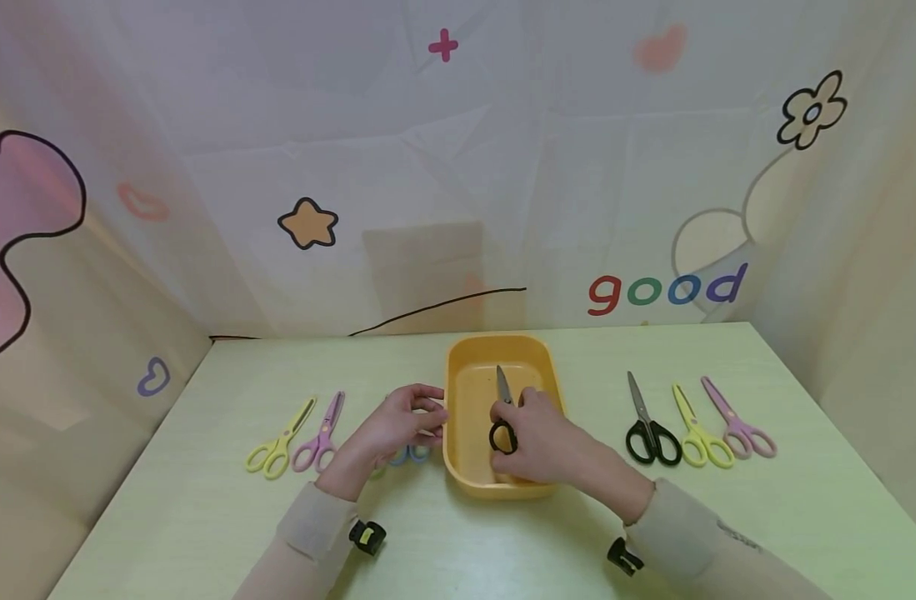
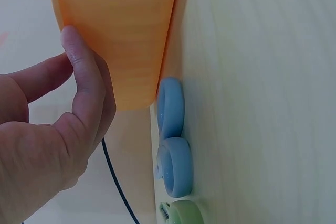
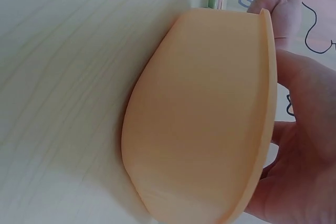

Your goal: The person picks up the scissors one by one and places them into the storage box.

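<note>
An orange-yellow plastic tray (image 1: 503, 492) stands on the table between my hands. Inside it is a pair of black-handled scissors (image 1: 504, 385), blades toward the far end. My right hand (image 1: 540, 437) reaches over the tray's right wall and grips these scissors by the handle; the palm hides part of the handle. In the right wrist view the tray's wall (image 3: 199, 114) hides the fingertips and scissors. My left hand (image 1: 408, 417) is at the tray's left rim, fingers loosely bent and a fingertip against the outer wall (image 2: 121, 30).
Left of the tray lie yellow scissors (image 1: 292, 429), purple scissors (image 1: 327, 431), and blue scissor handles (image 2: 178, 166) with a green handle (image 2: 186, 213), partly hidden by the left arm. On the right lie black scissors (image 1: 641, 408), yellow scissors (image 1: 693, 429) and purple scissors (image 1: 723, 410). A printed curtain (image 1: 427, 167) hangs behind.
</note>
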`<state>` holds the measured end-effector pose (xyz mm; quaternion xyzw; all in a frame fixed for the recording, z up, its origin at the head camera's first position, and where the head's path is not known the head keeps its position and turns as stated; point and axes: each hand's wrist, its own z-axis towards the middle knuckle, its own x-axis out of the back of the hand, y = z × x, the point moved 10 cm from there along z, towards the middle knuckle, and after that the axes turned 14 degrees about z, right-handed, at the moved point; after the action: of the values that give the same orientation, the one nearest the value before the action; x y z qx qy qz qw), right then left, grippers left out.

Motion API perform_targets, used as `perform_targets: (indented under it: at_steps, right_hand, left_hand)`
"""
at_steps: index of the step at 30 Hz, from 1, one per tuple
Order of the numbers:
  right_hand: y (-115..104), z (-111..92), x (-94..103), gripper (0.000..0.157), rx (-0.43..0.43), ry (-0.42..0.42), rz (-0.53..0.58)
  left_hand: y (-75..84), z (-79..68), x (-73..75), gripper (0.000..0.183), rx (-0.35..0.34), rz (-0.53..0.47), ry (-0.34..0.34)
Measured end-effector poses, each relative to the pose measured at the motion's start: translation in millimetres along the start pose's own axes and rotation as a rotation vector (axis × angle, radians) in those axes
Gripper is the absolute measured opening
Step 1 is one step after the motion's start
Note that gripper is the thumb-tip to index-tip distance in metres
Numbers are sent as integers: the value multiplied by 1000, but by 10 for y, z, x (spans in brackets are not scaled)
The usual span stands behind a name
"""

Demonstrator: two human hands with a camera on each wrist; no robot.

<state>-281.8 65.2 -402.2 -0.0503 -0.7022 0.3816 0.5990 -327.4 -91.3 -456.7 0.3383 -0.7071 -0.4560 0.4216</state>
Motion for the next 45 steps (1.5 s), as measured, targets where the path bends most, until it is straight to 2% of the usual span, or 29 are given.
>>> perform_targets:
  at_steps: [12,22,39,45]
  right_hand:
    - [47,85,-100,33,0,-10,1]
    - [10,137,-177,35,-37,-59,24]
    - [-92,211,-347,33,-6,-97,15]
    - [-82,258,-423,37,5,-116,6]
  left_hand:
    - [32,-34,-24,42,-9,6,-26]
    - [45,-28,-29,42,-7,-7,-40]
    - [48,-17,-40,43,-19,-14,-64]
    - [34,-24,-38,43,-16,-24,-63]
